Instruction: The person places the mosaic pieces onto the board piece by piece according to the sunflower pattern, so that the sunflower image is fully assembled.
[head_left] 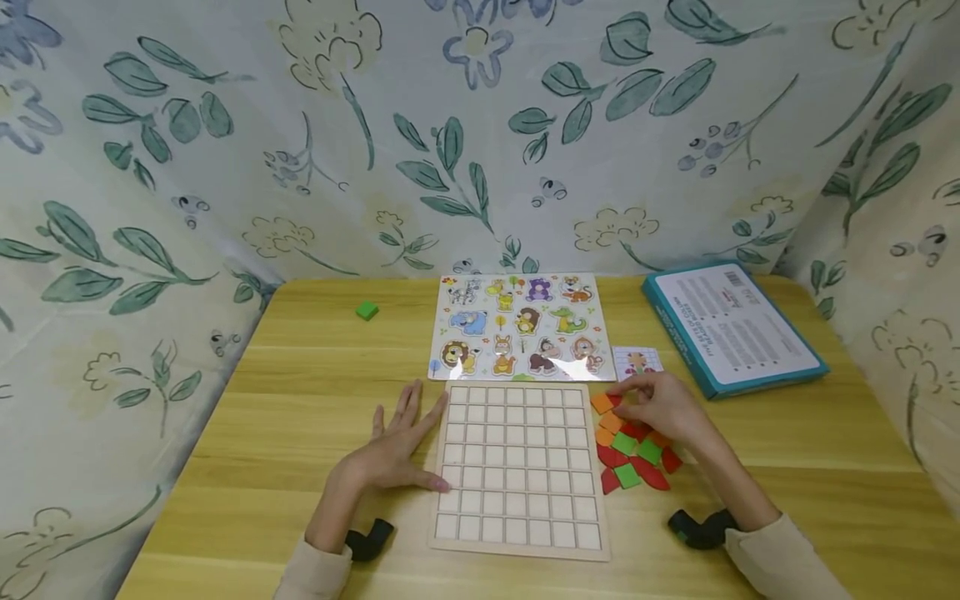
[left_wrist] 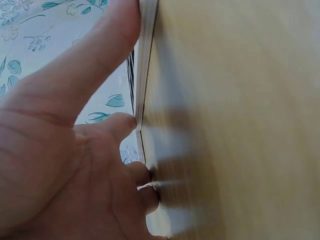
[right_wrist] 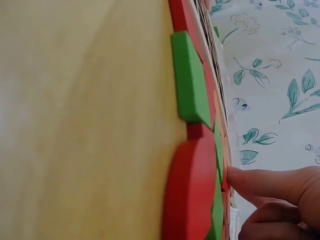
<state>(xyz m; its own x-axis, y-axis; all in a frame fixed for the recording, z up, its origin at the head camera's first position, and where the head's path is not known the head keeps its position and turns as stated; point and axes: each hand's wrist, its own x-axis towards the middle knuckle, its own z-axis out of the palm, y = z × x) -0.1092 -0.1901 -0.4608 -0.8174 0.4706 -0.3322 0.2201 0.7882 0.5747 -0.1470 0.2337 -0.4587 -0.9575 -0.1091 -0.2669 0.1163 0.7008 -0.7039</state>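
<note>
A wooden grid board (head_left: 517,553) with square cells lies flat on the table. My left hand (head_left: 393,450) rests along its left side with fingers spread; the thumb touches the edge near a lower cell. In the left wrist view, the left hand (left_wrist: 75,165) has its thumb and forefinger against the board's side (left_wrist: 144,65). My right hand (head_left: 663,408) hovers over the upper end of a heap of flat red, orange and green pieces. Its forefinger and thumb stand apart by a red piece (head_left: 615,400) and an orange tile (head_left: 602,403). Green tiles (right_wrist: 191,80) show in the right wrist view.
Behind the grid board lies an animal picture board (head_left: 522,325). A small pattern card (head_left: 637,360) pokes out beside it. A blue box (head_left: 735,329) lies at the back right, and a lone green tile (head_left: 367,310) at the back left. Patterned cloth (head_left: 480,167) hangs behind the table.
</note>
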